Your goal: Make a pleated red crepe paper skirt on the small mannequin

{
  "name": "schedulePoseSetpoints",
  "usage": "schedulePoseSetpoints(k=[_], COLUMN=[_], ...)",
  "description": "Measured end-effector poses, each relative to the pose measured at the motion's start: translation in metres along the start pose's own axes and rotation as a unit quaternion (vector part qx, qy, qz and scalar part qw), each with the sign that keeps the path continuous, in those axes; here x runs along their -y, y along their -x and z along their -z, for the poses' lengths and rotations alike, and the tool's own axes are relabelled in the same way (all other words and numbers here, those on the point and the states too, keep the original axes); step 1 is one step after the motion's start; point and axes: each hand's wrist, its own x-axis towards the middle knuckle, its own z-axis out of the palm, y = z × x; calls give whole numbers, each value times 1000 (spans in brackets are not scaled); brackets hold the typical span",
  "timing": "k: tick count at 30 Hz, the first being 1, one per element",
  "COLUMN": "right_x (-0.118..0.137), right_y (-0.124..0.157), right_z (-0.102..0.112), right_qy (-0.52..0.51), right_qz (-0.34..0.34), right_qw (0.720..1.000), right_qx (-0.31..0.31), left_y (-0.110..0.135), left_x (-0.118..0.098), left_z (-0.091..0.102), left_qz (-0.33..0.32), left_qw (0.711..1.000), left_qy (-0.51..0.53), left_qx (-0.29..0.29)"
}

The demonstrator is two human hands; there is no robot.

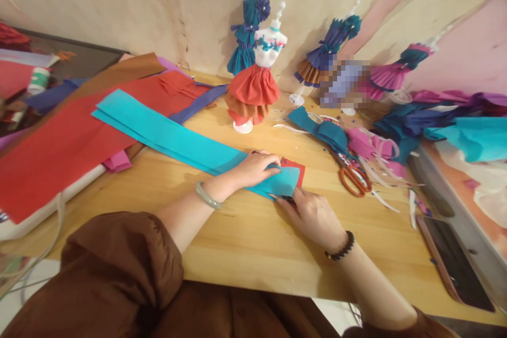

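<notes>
A long turquoise fabric strip point(198, 148), layered or folded lengthwise, stretches across the wooden table from the red cloth toward me. My left hand point(257, 168) rests on the strip near its right end, fingers bent and thumb close to them, holding it against the table. At that end, my right hand point(315, 214) grips the strip's near corner, with the fingertips partly hidden. Something small and dark shows by these fingertips; I cannot tell what it is. A small red fabric piece point(301, 169) sticks out from under the strip's end.
Mini dress forms, one in a red skirt point(255, 87), stand at the back. Orange-handled scissors point(355, 179) lie right among fabric scraps point(370, 143). A phone point(455, 264) is at the right edge. Large red cloth point(71, 142) covers the left side.
</notes>
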Motion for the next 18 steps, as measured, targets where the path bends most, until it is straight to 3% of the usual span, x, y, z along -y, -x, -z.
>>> schedulePoseSetpoints(k=[18], right_x=[3], right_y=[-4], right_z=[-3], right_qy=[0], right_qz=[13], right_qw=[1000], right_qx=[16], left_y=[-1], left_x=[0], left_z=[1], left_qz=[-12], left_qw=[1000], left_qy=[17], left_qx=[3])
